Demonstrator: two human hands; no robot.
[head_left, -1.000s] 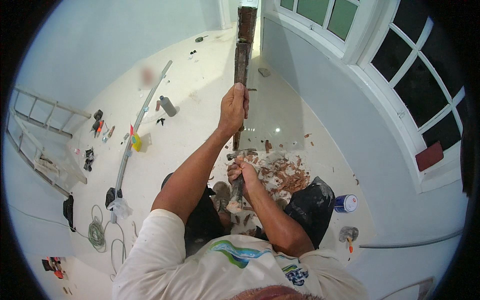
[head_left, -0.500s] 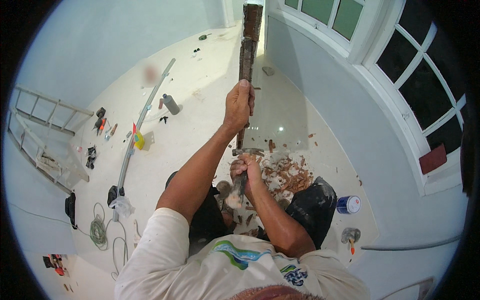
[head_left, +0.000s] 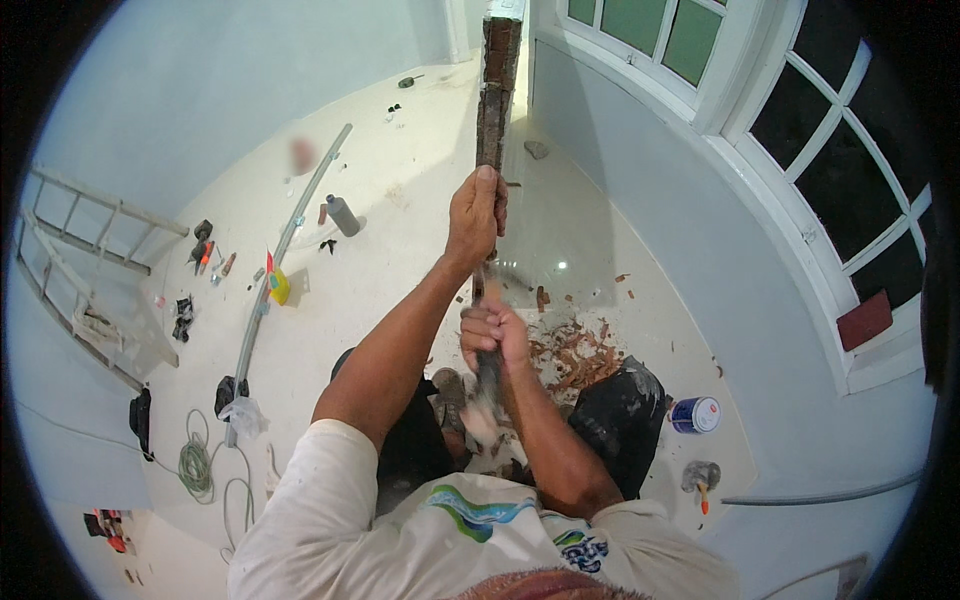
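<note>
Below the board [head_left: 492, 110], the hammer [head_left: 488, 370] is blurred. Left of the board, a reddish patch [head_left: 302, 156] is smeared; to the board's right, the top edge crops a window [head_left: 636, 25].

No legible text or numbers.

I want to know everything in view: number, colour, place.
Wooden beam: 1, brown, upper centre
Hammer: 1, dark, centre, blurred
Wood chips: many, brown, centre floor
Ladder: 1, pale, far left
Metal rail: 1, grey, left
Bottle: 1, grey, near rail
Container: 1, yellow, by rail
Cable: 1, green, lower left
Can: 1, blue/white, right
Windows: 2, white, upper right
Small items: several, mixed, floor
Left hand: 1, bare, holding beam
Right hand: 1, bare, holding hammer
</note>
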